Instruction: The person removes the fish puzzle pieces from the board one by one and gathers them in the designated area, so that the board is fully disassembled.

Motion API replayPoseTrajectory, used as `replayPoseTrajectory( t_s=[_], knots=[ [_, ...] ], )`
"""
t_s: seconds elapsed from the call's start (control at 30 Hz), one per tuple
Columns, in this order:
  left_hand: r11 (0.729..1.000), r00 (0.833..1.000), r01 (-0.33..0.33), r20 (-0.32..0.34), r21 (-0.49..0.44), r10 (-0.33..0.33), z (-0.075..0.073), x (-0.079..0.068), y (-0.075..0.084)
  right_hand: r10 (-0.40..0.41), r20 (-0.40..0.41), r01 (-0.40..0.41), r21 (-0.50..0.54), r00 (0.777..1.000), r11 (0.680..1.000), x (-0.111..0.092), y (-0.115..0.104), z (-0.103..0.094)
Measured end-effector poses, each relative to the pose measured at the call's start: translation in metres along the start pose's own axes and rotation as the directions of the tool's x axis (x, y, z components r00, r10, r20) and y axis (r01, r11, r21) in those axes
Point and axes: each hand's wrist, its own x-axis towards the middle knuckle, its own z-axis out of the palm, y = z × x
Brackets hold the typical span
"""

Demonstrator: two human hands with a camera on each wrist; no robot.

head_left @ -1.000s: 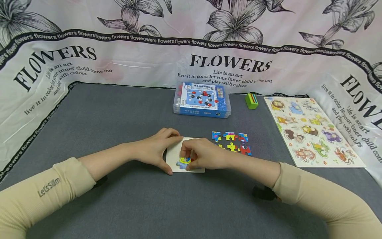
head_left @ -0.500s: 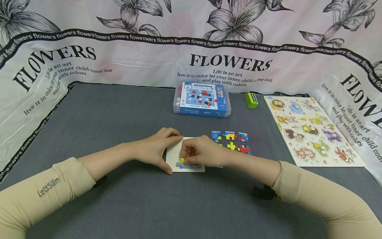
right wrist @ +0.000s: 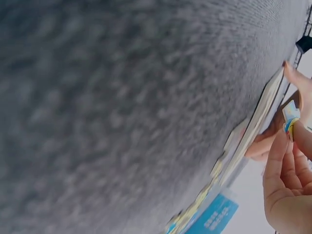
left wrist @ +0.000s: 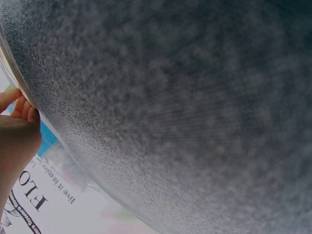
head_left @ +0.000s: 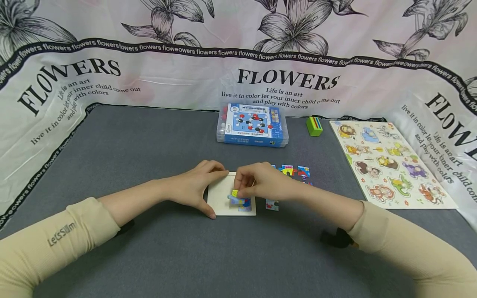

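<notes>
A pale puzzle board [head_left: 218,196] lies on the grey cloth in the head view. My left hand [head_left: 195,185] holds it along the left side, thumb by the near corner and fingers by the far one. Over the board, my right hand [head_left: 261,181] pinches a blue-and-yellow jigsaw piece [right wrist: 291,113] between thumb and fingertips. The right wrist view shows that piece raised off the board. A blue piece [head_left: 244,208] lies on the board at the near right, partly covered by the held one.
Several loose jigsaw pieces [head_left: 287,170] lie right of the board, partly behind the right hand. Farther back are a clear-and-blue box [head_left: 251,126] and a green striped block [head_left: 314,126]. An animal picture board [head_left: 389,165] lies at the right.
The right hand has lifted slightly and moved right over the board, carrying the jigsaw piece. More of the board's left part shows. The left hand stays put.
</notes>
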Motion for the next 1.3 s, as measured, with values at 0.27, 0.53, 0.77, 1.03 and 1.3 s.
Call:
replayPoseTrajectory(
  t_s=[0.27,0.53,0.77,1.03,1.3],
  knots=[
    [1.0,1.0,0.011,0.0,0.008,-0.011,-0.001,0.0,0.001,0.029,-0.028,-0.029,0.001,0.999,1.0,-0.017,0.012,-0.014],
    [1.0,1.0,0.014,-0.004,0.007,-0.014,0.001,-0.001,0.001,0.097,-0.045,-0.097,-0.008,0.994,0.995,-0.04,0.03,-0.029],
    [1.0,1.0,0.016,-0.001,0.01,-0.016,0.002,-0.001,0.0,0.131,-0.05,-0.133,-0.029,0.99,0.991,-0.056,0.043,-0.036],
    [1.0,1.0,0.01,-0.002,0.009,-0.01,0.002,0.0,-0.001,0.153,-0.016,-0.153,-0.023,0.988,0.988,-0.073,0.054,-0.043],
    [1.0,1.0,0.003,-0.002,0.01,-0.003,0.002,0.001,-0.001,0.171,0.009,-0.171,-0.025,0.985,0.985,-0.084,0.062,-0.045]
  ],
)
